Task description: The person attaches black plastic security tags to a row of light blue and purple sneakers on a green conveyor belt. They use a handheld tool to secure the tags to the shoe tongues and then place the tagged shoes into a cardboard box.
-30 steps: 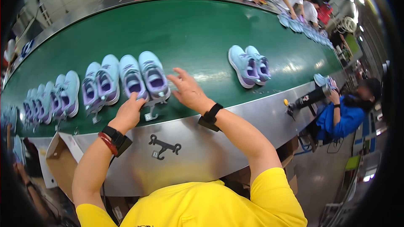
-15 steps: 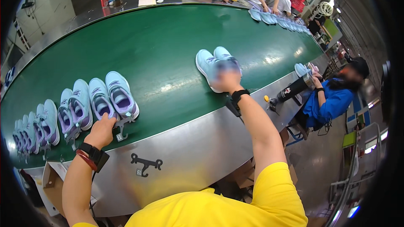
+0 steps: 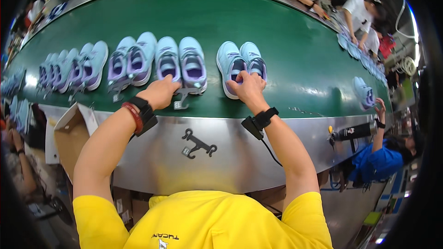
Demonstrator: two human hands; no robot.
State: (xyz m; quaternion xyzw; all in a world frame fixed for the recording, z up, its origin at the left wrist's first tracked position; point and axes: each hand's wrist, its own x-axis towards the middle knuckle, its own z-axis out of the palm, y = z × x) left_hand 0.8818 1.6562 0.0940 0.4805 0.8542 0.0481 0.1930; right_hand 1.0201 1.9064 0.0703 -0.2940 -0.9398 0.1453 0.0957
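Note:
My left hand is closed on the heel of a light-blue sneaker with lilac lining. Beside it stands its mate, and a black shoe hanger hangs from the heels of this pair. Slightly to the right, my right hand pinches the heels of a second pair of light-blue sneakers; its fingers partly hide them. No hanger shows on that pair. A loose black hanger lies on the metal ledge in front of me.
The green belt carries several more sneaker pairs at left. Beside the metal ledge is an open cardboard box. A black bottle lies at right, near a co-worker in blue reaching toward another pair.
The view has turned right. My right hand's pair now stands closer to the pair at my left hand. The blue-sleeved co-worker's pair is now on the belt, with one hand near it.

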